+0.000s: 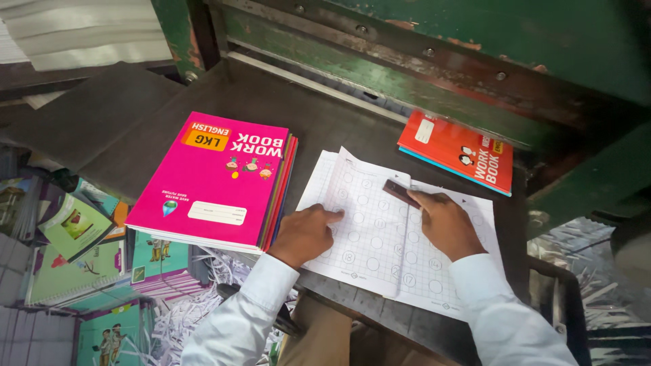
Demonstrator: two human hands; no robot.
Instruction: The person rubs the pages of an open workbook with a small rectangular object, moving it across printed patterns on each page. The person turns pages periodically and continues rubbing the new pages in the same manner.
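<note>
Open workbook (390, 230), its pages printed with a grid of circles, lies flat on the dark metal bed (135, 129) directly before you, near the front edge. Your right hand (444, 224) pinches a small dark flat piece (401, 192), possibly a scraper or block, and holds it against the fold at the top of the pages; your left hand (305, 234) grips nothing, its fingers curled with the forefinger pressed on the left page to pin it. The step in hand appears to be flattening the fold; the next move would call for steady downward pressure along the fold while the left hand prevents slipping. Both forearms reach forward, wrists low. A stack of pink-covered workbooks (217, 179) sits just left; an orange workbook (458, 152) lies under the green machine frame (434, 74).
</note>
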